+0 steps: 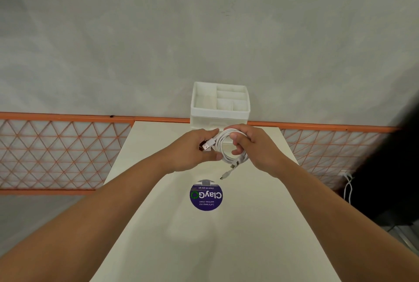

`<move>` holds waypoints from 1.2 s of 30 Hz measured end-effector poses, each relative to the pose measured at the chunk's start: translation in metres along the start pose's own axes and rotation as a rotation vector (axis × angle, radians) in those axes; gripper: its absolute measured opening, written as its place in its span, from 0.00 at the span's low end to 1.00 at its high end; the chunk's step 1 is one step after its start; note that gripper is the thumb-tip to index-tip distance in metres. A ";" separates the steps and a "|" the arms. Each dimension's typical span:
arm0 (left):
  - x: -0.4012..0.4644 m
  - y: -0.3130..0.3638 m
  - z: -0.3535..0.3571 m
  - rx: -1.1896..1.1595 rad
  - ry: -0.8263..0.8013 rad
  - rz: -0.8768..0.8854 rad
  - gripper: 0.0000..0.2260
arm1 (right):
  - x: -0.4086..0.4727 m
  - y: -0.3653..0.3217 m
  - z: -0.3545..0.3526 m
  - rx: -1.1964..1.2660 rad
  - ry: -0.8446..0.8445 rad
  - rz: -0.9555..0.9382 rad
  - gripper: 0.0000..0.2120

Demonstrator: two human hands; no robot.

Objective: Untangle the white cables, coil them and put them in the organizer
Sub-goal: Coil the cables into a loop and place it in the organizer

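Note:
A bundle of white cables (223,149) is wound into loops above the middle of the cream table (226,247). My right hand (250,143) grips the loops from the right, fingers curled through the coil. My left hand (195,148) pinches the cable end with the USB plug (205,146) at the coil's left side. Two more plug ends (227,174) hang below the coil. The white organizer (197,106), with several open compartments, stands at the table's far edge just beyond my hands.
A round purple sticker (206,195) lies on the table just in front of my hands. Orange mesh railings (56,152) run left and right behind the table. Another white cable (348,187) hangs at the far right by a dark object.

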State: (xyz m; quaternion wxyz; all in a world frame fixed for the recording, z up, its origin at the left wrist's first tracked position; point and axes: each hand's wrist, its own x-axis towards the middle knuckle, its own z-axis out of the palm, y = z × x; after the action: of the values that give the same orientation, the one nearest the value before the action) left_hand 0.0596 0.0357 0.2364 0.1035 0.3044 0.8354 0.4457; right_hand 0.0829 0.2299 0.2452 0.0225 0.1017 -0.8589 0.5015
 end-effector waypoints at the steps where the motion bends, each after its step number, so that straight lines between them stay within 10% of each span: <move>1: 0.000 -0.001 0.000 -0.021 -0.007 0.005 0.14 | 0.000 0.001 0.000 0.003 0.004 0.005 0.11; 10: 0.000 -0.008 0.007 -0.416 0.139 -0.178 0.23 | 0.002 0.001 0.002 -0.030 0.029 -0.035 0.11; 22: 0.011 -0.023 0.025 -0.212 0.184 -0.270 0.10 | 0.011 0.023 0.020 -0.115 0.126 -0.055 0.14; 36: 0.044 -0.101 0.019 -0.479 0.500 -0.506 0.12 | 0.056 0.108 0.049 0.364 0.112 0.603 0.10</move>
State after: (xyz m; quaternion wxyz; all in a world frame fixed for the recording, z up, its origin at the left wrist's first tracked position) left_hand -0.0089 0.0334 0.1482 0.0719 -0.0602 0.7561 0.6477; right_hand 0.0094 0.2305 0.1364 -0.0980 -0.1819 -0.7443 0.6351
